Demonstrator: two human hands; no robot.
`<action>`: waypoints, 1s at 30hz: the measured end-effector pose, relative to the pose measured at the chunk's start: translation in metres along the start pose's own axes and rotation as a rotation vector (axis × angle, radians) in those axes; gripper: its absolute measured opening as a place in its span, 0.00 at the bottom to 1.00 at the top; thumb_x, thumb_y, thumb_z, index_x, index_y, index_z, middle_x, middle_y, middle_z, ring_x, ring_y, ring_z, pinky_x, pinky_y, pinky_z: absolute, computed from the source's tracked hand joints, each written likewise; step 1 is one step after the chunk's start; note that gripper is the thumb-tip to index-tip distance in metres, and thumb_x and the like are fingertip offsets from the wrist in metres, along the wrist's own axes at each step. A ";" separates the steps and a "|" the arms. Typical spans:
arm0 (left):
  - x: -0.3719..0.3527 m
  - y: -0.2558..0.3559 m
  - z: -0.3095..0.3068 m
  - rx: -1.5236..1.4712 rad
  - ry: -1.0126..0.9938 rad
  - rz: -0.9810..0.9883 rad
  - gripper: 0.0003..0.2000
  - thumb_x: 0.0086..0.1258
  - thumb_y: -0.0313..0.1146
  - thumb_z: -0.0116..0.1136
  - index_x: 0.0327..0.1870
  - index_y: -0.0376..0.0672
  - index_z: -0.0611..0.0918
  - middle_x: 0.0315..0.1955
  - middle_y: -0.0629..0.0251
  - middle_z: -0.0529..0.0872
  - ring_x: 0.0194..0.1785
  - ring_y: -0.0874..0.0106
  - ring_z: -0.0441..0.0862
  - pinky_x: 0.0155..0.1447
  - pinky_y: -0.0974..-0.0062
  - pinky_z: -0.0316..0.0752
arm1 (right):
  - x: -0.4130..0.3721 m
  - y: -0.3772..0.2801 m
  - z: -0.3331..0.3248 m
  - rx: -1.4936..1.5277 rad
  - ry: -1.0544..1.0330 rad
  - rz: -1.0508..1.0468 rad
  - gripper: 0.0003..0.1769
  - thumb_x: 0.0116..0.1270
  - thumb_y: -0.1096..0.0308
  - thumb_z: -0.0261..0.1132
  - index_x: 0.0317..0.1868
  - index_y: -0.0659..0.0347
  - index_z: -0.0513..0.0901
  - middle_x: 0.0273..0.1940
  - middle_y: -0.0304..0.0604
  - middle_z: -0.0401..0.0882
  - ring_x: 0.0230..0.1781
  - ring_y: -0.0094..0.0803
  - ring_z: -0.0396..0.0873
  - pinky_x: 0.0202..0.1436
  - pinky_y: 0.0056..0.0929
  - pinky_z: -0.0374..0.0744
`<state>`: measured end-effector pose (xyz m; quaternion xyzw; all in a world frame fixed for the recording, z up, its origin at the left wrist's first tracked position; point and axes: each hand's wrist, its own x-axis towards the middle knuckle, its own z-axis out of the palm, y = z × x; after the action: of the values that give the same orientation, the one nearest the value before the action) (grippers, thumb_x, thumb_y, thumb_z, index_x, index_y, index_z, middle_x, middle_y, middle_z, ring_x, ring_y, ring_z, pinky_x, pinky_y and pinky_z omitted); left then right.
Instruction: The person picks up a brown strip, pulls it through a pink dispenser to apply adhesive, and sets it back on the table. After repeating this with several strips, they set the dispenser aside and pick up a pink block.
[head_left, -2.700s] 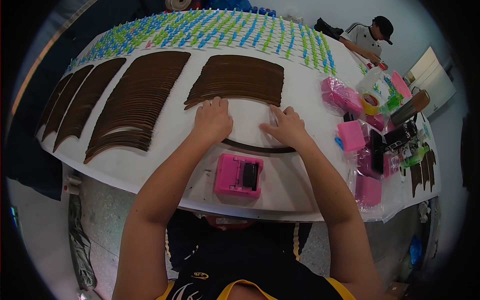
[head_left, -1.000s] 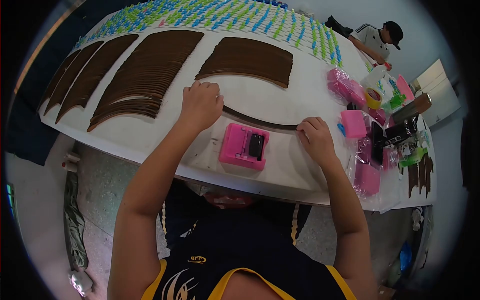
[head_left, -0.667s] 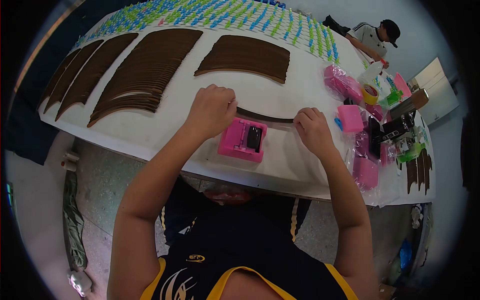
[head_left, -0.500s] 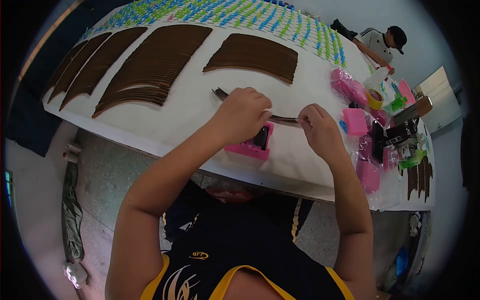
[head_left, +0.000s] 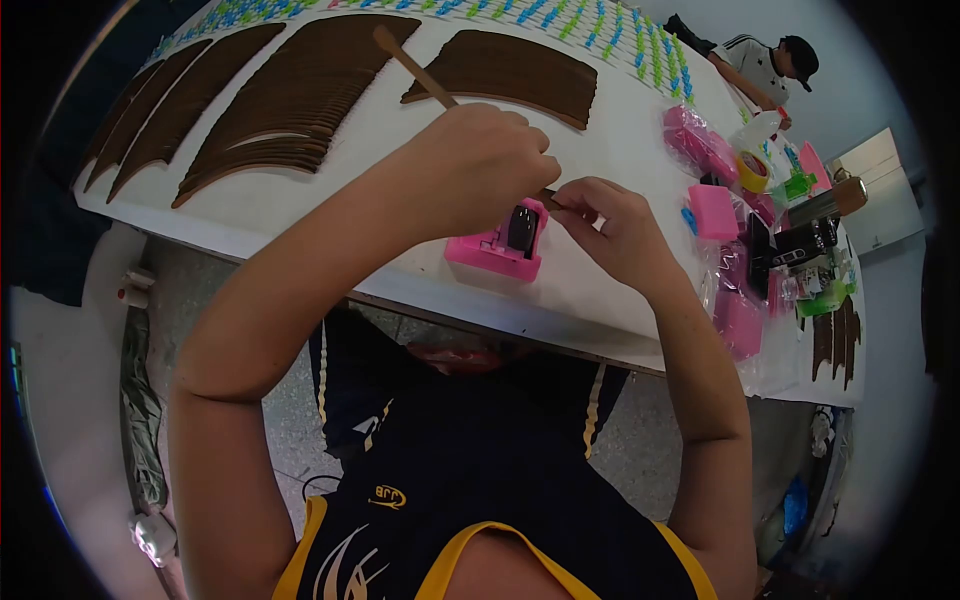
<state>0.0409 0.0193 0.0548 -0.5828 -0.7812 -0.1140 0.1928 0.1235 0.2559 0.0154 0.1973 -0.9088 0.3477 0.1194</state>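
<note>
My left hand is closed round a thin dark brown strip. One end of this strip sticks out up and to the left, over the laid-out strips. My right hand is closed in a pinch on the strip's other end, close beside my left fingers. Just below both hands, on the white-covered table, stands a small pink holder with a rounded black part in it. Beyond my hands lies a flat block of similar brown strips, laid side by side.
More rows of brown strips lie at the left. Blue and green pieces line the far side. At the right are pink blocks, yellow tape and a brush. Another person works at the far right.
My hands have come closer together. The strip, earlier stretched between and past them nearly level, now points up and left from my left hand. The camera view has shifted slightly.
</note>
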 end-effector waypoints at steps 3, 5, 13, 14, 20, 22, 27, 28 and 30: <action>0.003 -0.003 -0.007 0.071 -0.045 0.044 0.02 0.62 0.25 0.68 0.30 0.45 0.90 0.31 0.65 0.89 0.47 0.62 0.88 0.53 0.62 0.81 | 0.004 0.006 0.014 0.061 -0.033 -0.023 0.07 0.71 0.76 0.73 0.47 0.64 0.86 0.40 0.45 0.88 0.36 0.39 0.87 0.41 0.34 0.86; 0.004 -0.002 -0.011 0.085 -0.091 0.033 0.03 0.62 0.25 0.68 0.31 0.45 0.90 0.30 0.66 0.89 0.47 0.64 0.87 0.56 0.64 0.80 | 0.007 0.006 0.020 0.089 -0.054 -0.017 0.07 0.71 0.76 0.73 0.47 0.64 0.86 0.39 0.45 0.88 0.35 0.40 0.87 0.41 0.34 0.86; 0.010 0.000 -0.014 0.125 -0.177 0.046 0.04 0.59 0.24 0.71 0.30 0.47 0.92 0.30 0.70 0.90 0.47 0.69 0.85 0.58 0.69 0.77 | 0.012 0.009 0.033 0.047 -0.083 0.044 0.07 0.72 0.73 0.74 0.47 0.64 0.86 0.38 0.46 0.90 0.33 0.38 0.88 0.40 0.34 0.87; 0.012 0.000 -0.015 0.135 -0.201 0.038 0.04 0.59 0.24 0.71 0.30 0.48 0.93 0.30 0.71 0.90 0.47 0.69 0.85 0.58 0.69 0.77 | 0.012 0.009 0.033 0.048 -0.086 0.045 0.07 0.72 0.73 0.74 0.47 0.64 0.86 0.38 0.46 0.90 0.33 0.38 0.88 0.40 0.34 0.87; 0.011 -0.002 -0.012 0.186 -0.208 0.043 0.04 0.59 0.25 0.71 0.30 0.48 0.93 0.30 0.72 0.90 0.48 0.70 0.85 0.57 0.69 0.76 | 0.012 0.011 0.038 0.063 -0.064 0.059 0.08 0.71 0.73 0.74 0.47 0.64 0.86 0.39 0.46 0.91 0.35 0.38 0.89 0.41 0.34 0.88; 0.011 -0.002 -0.013 0.200 -0.202 0.048 0.04 0.59 0.25 0.71 0.30 0.48 0.93 0.30 0.72 0.90 0.48 0.70 0.85 0.57 0.69 0.76 | 0.012 0.013 0.041 0.089 -0.044 0.030 0.07 0.71 0.73 0.74 0.46 0.64 0.86 0.39 0.46 0.91 0.36 0.39 0.89 0.42 0.35 0.88; 0.009 -0.002 -0.012 0.212 -0.206 0.034 0.04 0.60 0.25 0.71 0.30 0.48 0.92 0.30 0.71 0.89 0.47 0.69 0.85 0.58 0.68 0.76 | 0.012 0.018 0.043 0.095 -0.033 0.020 0.07 0.71 0.74 0.73 0.47 0.63 0.86 0.38 0.45 0.90 0.34 0.37 0.88 0.40 0.35 0.87; 0.008 -0.002 -0.012 0.209 -0.207 0.034 0.04 0.60 0.25 0.71 0.30 0.48 0.92 0.30 0.71 0.89 0.47 0.69 0.85 0.58 0.68 0.76 | 0.011 0.019 0.043 0.108 -0.039 0.034 0.07 0.70 0.74 0.73 0.47 0.63 0.86 0.37 0.45 0.90 0.33 0.37 0.87 0.39 0.35 0.86; 0.002 -0.003 -0.009 0.172 -0.152 0.014 0.04 0.59 0.24 0.70 0.29 0.47 0.92 0.29 0.70 0.89 0.47 0.68 0.85 0.57 0.67 0.77 | 0.010 0.019 0.042 0.102 -0.035 0.020 0.08 0.70 0.75 0.73 0.47 0.62 0.86 0.37 0.44 0.90 0.32 0.36 0.86 0.38 0.34 0.86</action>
<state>0.0387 0.0164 0.0637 -0.5764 -0.7964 -0.0008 0.1830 0.1029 0.2374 -0.0226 0.1999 -0.8937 0.3915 0.0900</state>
